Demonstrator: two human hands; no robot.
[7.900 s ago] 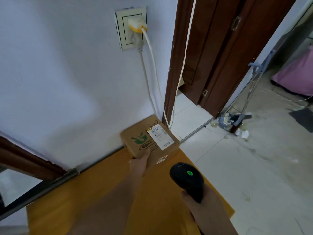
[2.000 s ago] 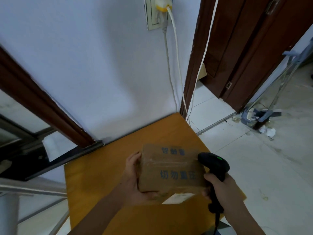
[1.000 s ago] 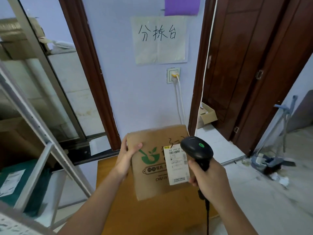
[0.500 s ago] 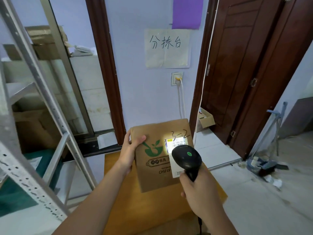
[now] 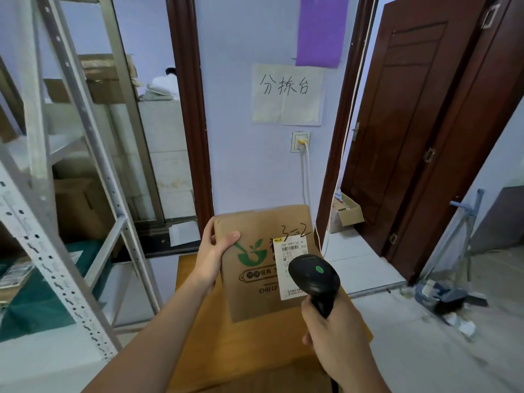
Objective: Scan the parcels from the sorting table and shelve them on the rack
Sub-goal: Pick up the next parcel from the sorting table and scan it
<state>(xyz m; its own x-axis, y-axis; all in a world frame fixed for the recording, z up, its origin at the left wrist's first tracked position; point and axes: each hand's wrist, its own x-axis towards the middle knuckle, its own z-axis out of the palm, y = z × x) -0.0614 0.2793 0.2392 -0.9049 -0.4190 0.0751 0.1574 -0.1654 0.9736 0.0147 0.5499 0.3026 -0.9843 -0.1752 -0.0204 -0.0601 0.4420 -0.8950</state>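
A brown cardboard parcel point(image 5: 255, 290) with a green leaf logo and a white shipping label point(image 5: 289, 251) marked "3-2" is held upright above the yellow sorting table point(image 5: 249, 358). My left hand point(image 5: 212, 259) grips its upper left edge, thumb on the front face. My right hand point(image 5: 337, 338) grips a black barcode scanner point(image 5: 314, 279) with a green light, its head just in front of the label's lower part. A grey metal rack point(image 5: 65, 194) stands at the left.
A paper sign point(image 5: 286, 95) and a wall socket point(image 5: 300, 141) with a white cable are on the wall behind the table. A dark wooden door point(image 5: 419, 131) stands open at the right, with a small open box point(image 5: 346, 214) and a mop stand point(image 5: 453, 251) on the floor.
The bright scan light on the label half a second ago is gone. The view has shifted left and closer, showing more of the rack. Parcel and scanner stay in nearly the same relation.
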